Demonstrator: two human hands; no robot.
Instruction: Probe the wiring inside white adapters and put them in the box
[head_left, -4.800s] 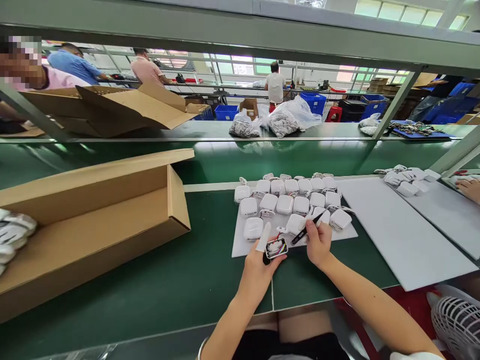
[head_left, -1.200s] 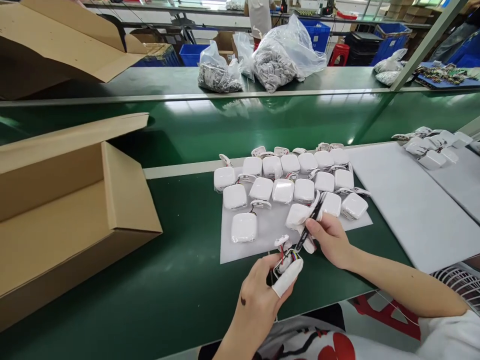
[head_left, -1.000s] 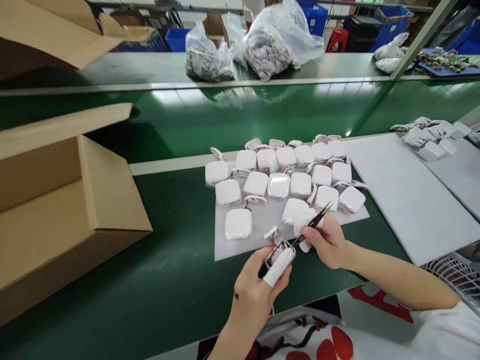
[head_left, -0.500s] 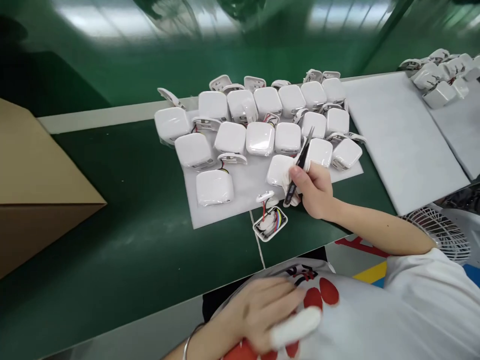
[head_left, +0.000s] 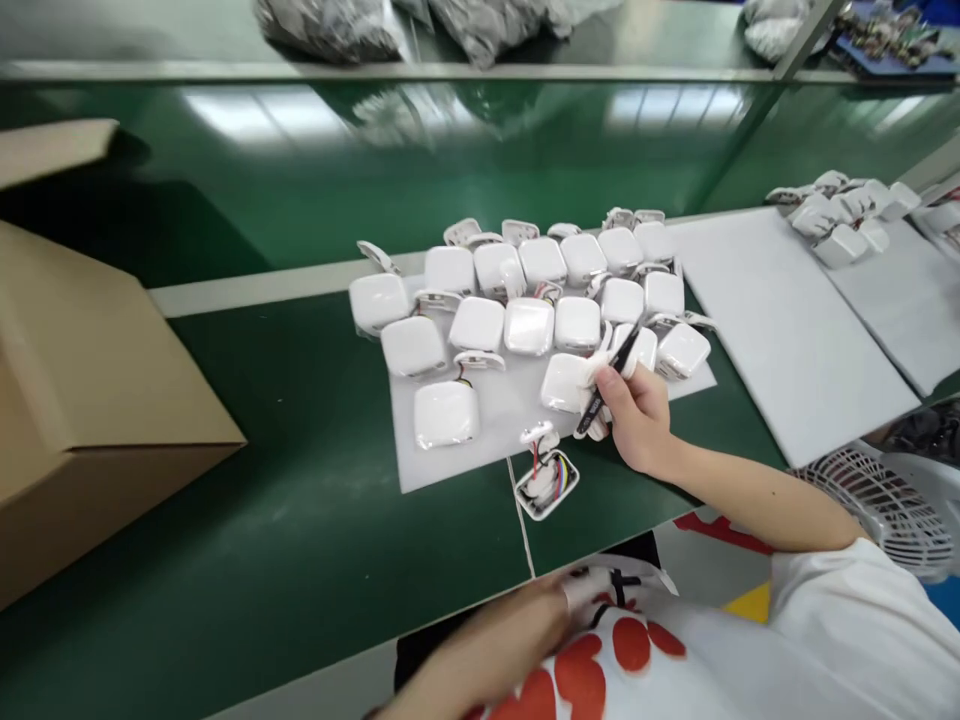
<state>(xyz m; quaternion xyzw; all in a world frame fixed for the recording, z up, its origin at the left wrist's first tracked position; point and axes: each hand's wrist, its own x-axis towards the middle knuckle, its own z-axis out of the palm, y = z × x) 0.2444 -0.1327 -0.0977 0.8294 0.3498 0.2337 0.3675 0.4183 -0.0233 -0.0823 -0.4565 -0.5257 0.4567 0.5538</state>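
Note:
Black tweezers (head_left: 611, 385) are gripped in my right hand (head_left: 636, 412), points up and away from me, over the front of the white mat. White finger covers show on that hand. Just left of it, a small open white housing (head_left: 547, 485) with coloured wires lies on the green table, its small cover joined by wires. My left hand (head_left: 551, 605) is low against the shirt, smeared by motion, its fingers hidden. Several closed-looking white square units (head_left: 529, 327) stand in rows on the white foam mat (head_left: 420, 465), some with small wired covers beside them.
An open cardboard box (head_left: 127, 380) stands at the left on the green table (head_left: 300, 520). At the right lies another white mat (head_left: 795, 320), with more white units (head_left: 840, 245) behind it. A white fan (head_left: 885, 505) is below the right edge. Grey bags (head_left: 330, 25) lie on the shelf.
The view has tilted up, bringing the shelf into sight. My left hand has moved back toward the shirt, its fingers no longer visible. My right hand still holds the tweezers in about the same place.

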